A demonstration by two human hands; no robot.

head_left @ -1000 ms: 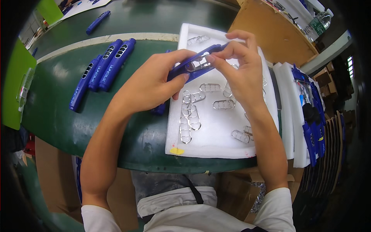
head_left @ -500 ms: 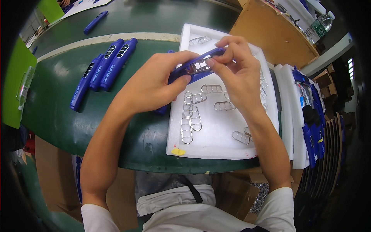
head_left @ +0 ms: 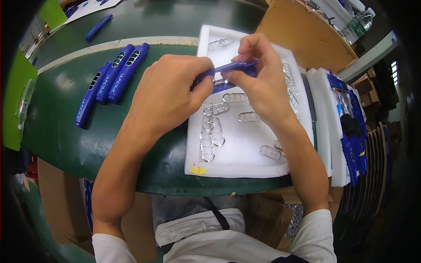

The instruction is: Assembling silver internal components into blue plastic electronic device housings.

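Observation:
Above a white foam tray (head_left: 191,144), a blue plastic shell (head_left: 228,67) is gripped between both hands and turned nearly edge-on. My left hand (head_left: 169,90) pinches one end between thumb and curled fingers. The other end is in my right hand (head_left: 268,83), its thumb below and fingers bent above. A shiny chrome trim piece (head_left: 220,82) shows just under the shell's edge; how it sits there is partly hidden. Several loose chrome slotted trims (head_left: 208,147) lie in the tray beneath my hands.
Three blue marker-shaped casings (head_left: 127,72) lie together on the green table (head_left: 162,153), left of my hands. Another casing (head_left: 99,27) is farther back. A wooden box (head_left: 307,37) stands behind the tray, and a second foam tray (head_left: 322,127) with blue parts is at right.
The blue shell has tilted from showing its chrome face to nearly edge-on. My left hand has rolled over with it, and both hands have shifted slightly left.

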